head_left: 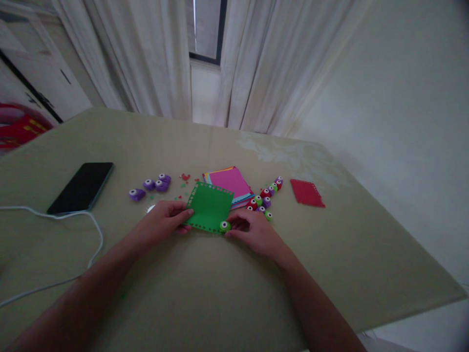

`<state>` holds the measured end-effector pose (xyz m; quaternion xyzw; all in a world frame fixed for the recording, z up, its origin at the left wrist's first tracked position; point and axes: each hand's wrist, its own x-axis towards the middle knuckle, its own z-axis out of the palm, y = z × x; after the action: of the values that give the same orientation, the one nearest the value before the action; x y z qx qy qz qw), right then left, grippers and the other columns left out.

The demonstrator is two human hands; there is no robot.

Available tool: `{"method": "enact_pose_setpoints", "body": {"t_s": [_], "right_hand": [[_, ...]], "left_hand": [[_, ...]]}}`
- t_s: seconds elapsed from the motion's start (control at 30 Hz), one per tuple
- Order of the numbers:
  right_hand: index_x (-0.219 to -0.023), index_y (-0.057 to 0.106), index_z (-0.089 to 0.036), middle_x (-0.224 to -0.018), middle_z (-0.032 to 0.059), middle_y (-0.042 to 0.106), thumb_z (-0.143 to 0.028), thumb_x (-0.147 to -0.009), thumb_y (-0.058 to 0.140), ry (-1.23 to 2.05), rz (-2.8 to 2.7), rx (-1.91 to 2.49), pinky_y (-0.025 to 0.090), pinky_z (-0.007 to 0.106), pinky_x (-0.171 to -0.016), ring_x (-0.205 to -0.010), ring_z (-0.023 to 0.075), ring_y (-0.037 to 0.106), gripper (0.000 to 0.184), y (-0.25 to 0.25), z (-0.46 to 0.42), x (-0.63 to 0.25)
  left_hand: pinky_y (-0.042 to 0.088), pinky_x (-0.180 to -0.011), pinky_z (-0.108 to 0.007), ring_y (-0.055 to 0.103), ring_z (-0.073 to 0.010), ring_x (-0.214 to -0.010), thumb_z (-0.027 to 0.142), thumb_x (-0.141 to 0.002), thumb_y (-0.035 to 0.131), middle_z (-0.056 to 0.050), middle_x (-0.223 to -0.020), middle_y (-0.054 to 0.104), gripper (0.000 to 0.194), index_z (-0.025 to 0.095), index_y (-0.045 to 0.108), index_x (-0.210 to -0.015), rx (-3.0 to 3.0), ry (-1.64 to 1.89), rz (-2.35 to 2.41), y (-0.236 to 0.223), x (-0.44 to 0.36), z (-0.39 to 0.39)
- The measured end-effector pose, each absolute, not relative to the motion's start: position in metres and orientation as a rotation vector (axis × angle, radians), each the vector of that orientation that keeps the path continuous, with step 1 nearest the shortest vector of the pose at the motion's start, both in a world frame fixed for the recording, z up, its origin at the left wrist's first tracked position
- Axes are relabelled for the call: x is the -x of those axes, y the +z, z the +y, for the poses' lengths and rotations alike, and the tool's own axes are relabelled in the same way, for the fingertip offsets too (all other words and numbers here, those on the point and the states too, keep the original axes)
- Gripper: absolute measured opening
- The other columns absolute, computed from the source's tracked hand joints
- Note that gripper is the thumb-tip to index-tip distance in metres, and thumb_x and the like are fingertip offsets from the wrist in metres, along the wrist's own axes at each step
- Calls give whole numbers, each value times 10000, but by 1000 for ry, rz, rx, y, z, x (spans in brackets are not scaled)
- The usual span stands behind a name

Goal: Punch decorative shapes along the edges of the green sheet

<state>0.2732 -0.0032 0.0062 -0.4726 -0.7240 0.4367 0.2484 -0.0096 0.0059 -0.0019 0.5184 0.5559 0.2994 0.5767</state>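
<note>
A square of green paper [210,205] has small holes punched along its edges. My left hand [166,218] pinches its left edge between thumb and fingers. My right hand [254,230] grips a small green paper punch [224,226] with a star on its white round top. That punch sits at the paper's lower right corner. Just behind the green sheet lies a stack of coloured paper [229,183] with a pink sheet on top. Beyond my right hand, several red, green and purple punches [266,198] are bunched in a slanting row.
Several purple punches [161,184] stand to the left, near red and green paper scraps [185,177]. A red paper square [307,192] with a punched edge lies at the right. A dark tablet [82,188] and a white cable [95,230] occupy the table's left side.
</note>
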Motion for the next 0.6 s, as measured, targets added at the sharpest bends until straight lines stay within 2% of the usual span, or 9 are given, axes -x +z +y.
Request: {"method": "enact_pose_setpoints", "body": {"t_s": [0.23,0.6], "right_hand": [[-1040,767,-168,-988,49,744,-205,-831,825,1236,-1964,1266,588,308,-793,-837,177,721,220,6,-3,-276],[-1014,799,-177,-952,35,760,-171,-812,840,1245,-1941,1300,565,287,-777,-836,171,713,207,7,-1,-276]], "left_hand": [[596,-650,-315,668,-179,-639,576,-659,808,28,-659,644,393,203,686,-691,-1166,687,1335,2,6,5],[616,-650,-326,658,-173,-638,582,-685,810,35,-658,600,415,205,635,-674,-1185,692,1316,-13,10,8]]}}
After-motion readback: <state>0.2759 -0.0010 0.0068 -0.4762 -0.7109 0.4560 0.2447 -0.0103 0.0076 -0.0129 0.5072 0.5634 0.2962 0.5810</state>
